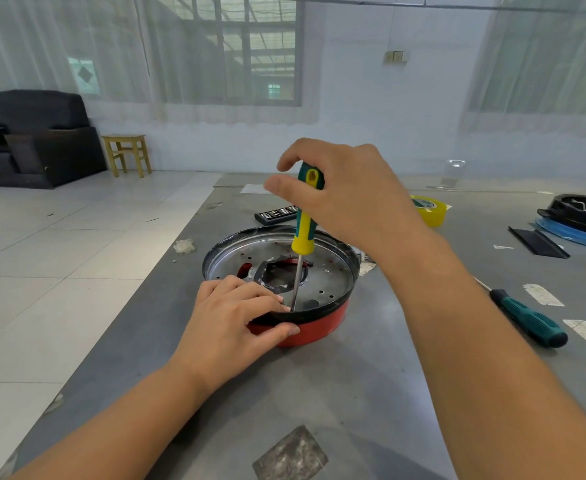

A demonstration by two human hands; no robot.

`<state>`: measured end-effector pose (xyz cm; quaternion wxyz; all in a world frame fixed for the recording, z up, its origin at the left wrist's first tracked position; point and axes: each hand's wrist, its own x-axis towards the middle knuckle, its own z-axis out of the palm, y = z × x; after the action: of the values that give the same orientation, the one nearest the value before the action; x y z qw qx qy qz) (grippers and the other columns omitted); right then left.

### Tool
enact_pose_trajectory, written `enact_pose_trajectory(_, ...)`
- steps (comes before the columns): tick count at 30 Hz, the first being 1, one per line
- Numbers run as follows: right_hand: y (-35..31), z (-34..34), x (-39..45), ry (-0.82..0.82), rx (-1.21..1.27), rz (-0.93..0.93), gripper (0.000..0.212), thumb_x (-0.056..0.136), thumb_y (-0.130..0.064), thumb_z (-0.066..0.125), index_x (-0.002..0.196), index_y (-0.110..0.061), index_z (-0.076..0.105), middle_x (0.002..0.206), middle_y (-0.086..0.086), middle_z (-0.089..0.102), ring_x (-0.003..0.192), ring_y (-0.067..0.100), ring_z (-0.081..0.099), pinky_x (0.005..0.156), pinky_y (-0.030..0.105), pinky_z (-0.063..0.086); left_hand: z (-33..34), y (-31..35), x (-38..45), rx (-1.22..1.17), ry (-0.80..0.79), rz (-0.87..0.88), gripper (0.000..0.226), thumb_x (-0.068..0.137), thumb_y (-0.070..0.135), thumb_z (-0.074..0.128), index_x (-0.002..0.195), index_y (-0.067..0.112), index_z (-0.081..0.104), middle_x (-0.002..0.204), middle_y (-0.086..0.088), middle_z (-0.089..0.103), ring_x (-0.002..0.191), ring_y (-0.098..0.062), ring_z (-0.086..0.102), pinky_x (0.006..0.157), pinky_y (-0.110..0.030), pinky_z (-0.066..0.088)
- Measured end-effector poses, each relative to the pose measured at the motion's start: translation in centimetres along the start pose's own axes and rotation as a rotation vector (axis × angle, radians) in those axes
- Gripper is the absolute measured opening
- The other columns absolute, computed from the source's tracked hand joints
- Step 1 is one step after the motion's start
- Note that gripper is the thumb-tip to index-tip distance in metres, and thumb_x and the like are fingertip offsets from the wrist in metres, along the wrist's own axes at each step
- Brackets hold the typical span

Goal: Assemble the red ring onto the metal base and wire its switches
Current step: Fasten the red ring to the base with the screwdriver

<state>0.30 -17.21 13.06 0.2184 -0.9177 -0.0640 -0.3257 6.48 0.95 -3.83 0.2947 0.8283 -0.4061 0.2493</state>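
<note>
The red ring [319, 325] stands on the grey table with the round metal base [333, 275] seated in its top, a black rim around it. My left hand [236, 323] grips the near rim, thumb on the red wall and fingers curled inside beside the shaft tip. My right hand [347, 195] holds the top of a yellow and green screwdriver [303, 233] that stands almost upright. Its tip meets the base's near inner edge by my left fingers. No switches or wires are visible.
A second green-handled screwdriver [527, 317] lies to the right. Farther back are a yellow tape roll [430, 209], a black bit case [277, 213] and a black part on a blue ring [582, 216]. The table's left edge [166, 258] drops to tiled floor.
</note>
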Motion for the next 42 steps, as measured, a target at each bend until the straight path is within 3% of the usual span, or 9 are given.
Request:
enact_pose_trajectory(5, 0.1, -0.3, 0.1, -0.128, 0.194, 0.050, 0.048, 0.103, -0.027, 0.040, 0.148, -0.041, 0.048, 0.113, -0.003, 0.066, 0.099, 0.014, 0.063, 0.086, 0.027, 0.052, 0.0, -0.1, -0.1, 0.002, 0.010, 0.004, 0.038, 0.085, 0.072, 0.059, 0.098, 0.043, 0.080, 0.105, 0.027, 0.072, 0.104, -0.010, 0.062, 0.094, -0.033, 0.033)
enact_pose_trajectory(12, 0.5, 0.1, 0.1, -0.034, 0.055, -0.013, 0.031, 0.096, -0.058, 0.055, 0.123, -0.044, 0.063, 0.071, -0.011, 0.056, 0.072, 0.003, 0.055, 0.065, 0.019, 0.041, -0.2, 0.1, 0.0, 0.000, -0.005, 0.000, 0.040, 0.085, 0.073, 0.058, 0.099, 0.043, 0.080, 0.106, 0.027, 0.072, 0.104, -0.010, 0.061, 0.094, -0.031, 0.031)
enact_pose_trajectory(17, 0.3, -0.5, 0.2, -0.218, 0.333, 0.022, 0.049, 0.102, -0.030, 0.041, 0.146, -0.050, 0.046, 0.122, -0.007, 0.066, 0.110, 0.018, 0.065, 0.096, 0.037, 0.054, -0.2, 0.2, 0.0, 0.007, -0.004, 0.002, 0.040, 0.085, 0.073, 0.058, 0.097, 0.043, 0.080, 0.106, 0.027, 0.072, 0.102, -0.011, 0.061, 0.093, -0.031, 0.031)
enact_pose_trajectory(23, -0.6, 0.7, -0.1, -0.001, 0.085, -0.096, 0.027, 0.093, -0.060, 0.060, 0.098, -0.034, 0.064, 0.072, -0.009, 0.058, 0.067, 0.007, 0.055, 0.063, 0.023, 0.046, -0.2, 0.1, 0.0, -0.001, 0.000, 0.003, 0.036, 0.086, 0.072, 0.059, 0.096, 0.043, 0.079, 0.105, 0.027, 0.072, 0.101, -0.010, 0.061, 0.092, -0.032, 0.032)
enact_pose_trajectory(29, -1.0, 0.1, 0.2, -0.130, 0.193, 0.011, 0.038, 0.105, -0.029, 0.042, 0.138, -0.032, 0.058, 0.113, -0.015, 0.067, 0.091, 0.005, 0.062, 0.079, 0.018, 0.047, -0.3, 0.3, 0.0, 0.009, -0.024, -0.014, 0.039, 0.085, 0.072, 0.057, 0.096, 0.043, 0.080, 0.106, 0.026, 0.072, 0.103, -0.011, 0.061, 0.093, -0.033, 0.034)
enact_pose_trajectory(32, -0.5, -0.2, 0.1, -0.044, 0.081, -0.038, 0.029, 0.097, -0.051, 0.059, 0.123, -0.042, 0.067, 0.088, -0.022, 0.065, 0.085, -0.002, 0.060, 0.071, 0.005, 0.043, -0.4, 0.4, 0.1, 0.005, -0.031, -0.012, 0.041, 0.086, 0.073, 0.056, 0.097, 0.042, 0.080, 0.107, 0.026, 0.072, 0.104, -0.010, 0.060, 0.092, -0.033, 0.034)
enact_pose_trajectory(35, -0.5, -0.1, -0.1, 0.048, -0.002, -0.029, 0.037, 0.090, -0.067, 0.058, 0.104, -0.036, 0.071, 0.073, -0.013, 0.064, 0.071, 0.006, 0.058, 0.068, 0.023, 0.049, -0.5, 0.5, 0.1, -0.005, -0.027, -0.013, 0.044, 0.085, 0.073, 0.055, 0.098, 0.041, 0.081, 0.106, 0.025, 0.073, 0.103, -0.012, 0.062, 0.093, -0.033, 0.034)
enact_pose_trajectory(40, -0.9, -0.5, -0.1, -0.089, 0.230, 0.041, 0.040, 0.104, -0.035, 0.041, 0.140, -0.036, 0.059, 0.124, -0.007, 0.071, 0.103, 0.021, 0.067, 0.091, 0.033, 0.056, -0.5, 0.5, 0.1, 0.005, -0.032, -0.013, 0.044, 0.085, 0.074, 0.055, 0.099, 0.041, 0.081, 0.106, 0.025, 0.073, 0.104, -0.012, 0.062, 0.094, -0.038, 0.038)
enact_pose_trajectory(42, -0.9, -0.6, -0.1, -0.106, 0.272, 0.031, 0.037, 0.103, -0.033, 0.047, 0.137, -0.038, 0.061, 0.109, -0.004, 0.075, 0.095, 0.024, 0.071, 0.087, 0.038, 0.059, -0.4, 0.5, 0.1, -0.001, -0.027, -0.015, 0.042, 0.085, 0.074, 0.056, 0.098, 0.042, 0.080, 0.106, 0.026, 0.073, 0.103, -0.011, 0.061, 0.093, -0.037, 0.037)
